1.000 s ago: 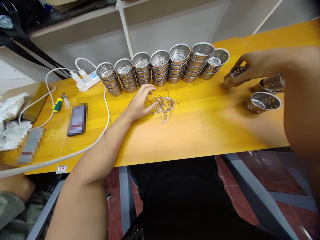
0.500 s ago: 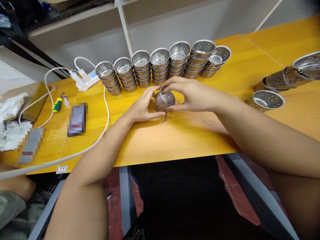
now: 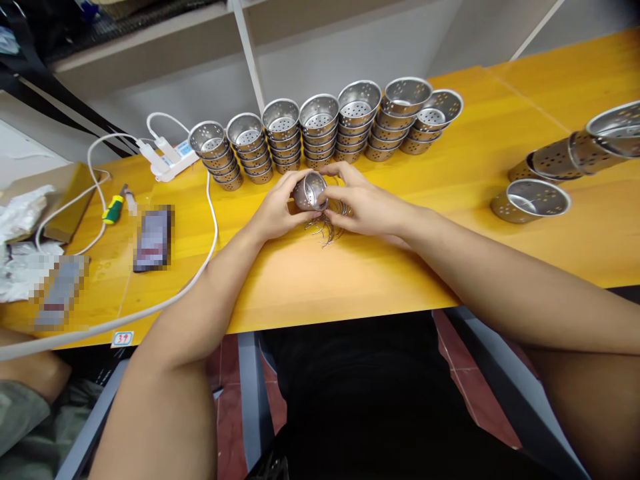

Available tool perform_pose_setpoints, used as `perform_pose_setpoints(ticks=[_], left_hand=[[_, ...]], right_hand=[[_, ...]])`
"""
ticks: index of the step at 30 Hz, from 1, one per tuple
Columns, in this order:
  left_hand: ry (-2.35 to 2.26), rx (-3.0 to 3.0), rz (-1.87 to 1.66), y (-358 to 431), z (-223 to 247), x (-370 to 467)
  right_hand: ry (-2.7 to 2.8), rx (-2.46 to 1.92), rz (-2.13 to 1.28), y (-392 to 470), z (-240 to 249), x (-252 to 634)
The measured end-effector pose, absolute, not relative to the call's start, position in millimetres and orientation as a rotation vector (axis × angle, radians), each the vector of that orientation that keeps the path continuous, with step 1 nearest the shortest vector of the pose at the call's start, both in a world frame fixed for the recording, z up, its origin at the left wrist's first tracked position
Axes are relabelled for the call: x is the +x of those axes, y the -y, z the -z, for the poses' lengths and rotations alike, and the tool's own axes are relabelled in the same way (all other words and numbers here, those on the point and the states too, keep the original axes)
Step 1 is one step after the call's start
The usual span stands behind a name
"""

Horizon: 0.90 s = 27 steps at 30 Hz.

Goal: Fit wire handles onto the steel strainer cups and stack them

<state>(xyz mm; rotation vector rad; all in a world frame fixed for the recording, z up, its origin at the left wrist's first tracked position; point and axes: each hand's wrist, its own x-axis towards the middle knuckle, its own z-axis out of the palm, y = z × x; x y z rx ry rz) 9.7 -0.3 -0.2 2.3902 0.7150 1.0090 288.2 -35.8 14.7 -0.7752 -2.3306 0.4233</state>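
Observation:
My left hand (image 3: 279,208) is wrapped round a small perforated metal cup (image 3: 303,193), tilted so that its mouth faces right and up. At the cup's rim are the bent fingers of my right hand (image 3: 367,203); whether they also pinch a wire is too small to tell. Several thin bent metal wires (image 3: 327,233) lie in a loose heap on the table just below the cup, partly hidden by my right fingers. Behind my hands, stacks of similar perforated cups (image 3: 319,120) stand in a row.
At the right are a single perforated cup (image 3: 531,202) and a leaning stack of cups (image 3: 555,160). To the left lie a power strip (image 3: 173,160), a white cable (image 3: 213,227), a green-and-yellow screwdriver (image 3: 114,209) and two blurred phone-like objects (image 3: 153,239). Another person's knee (image 3: 35,367) shows at lower left.
The cup has moved slightly left and turned, so its mouth now shows toward the right. My right hand has shifted from over the cup to its rim side, uncovering more of the cup.

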Motion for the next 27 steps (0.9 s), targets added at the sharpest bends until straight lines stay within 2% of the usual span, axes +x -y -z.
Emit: perform_pose_setpoints(ticks=[27], left_hand=[[-0.717,2.439,-0.925,-9.1,0.6,3.7]], right_hand=[[2.31,-0.67,-0.386,29.5,-30.0,291.0]])
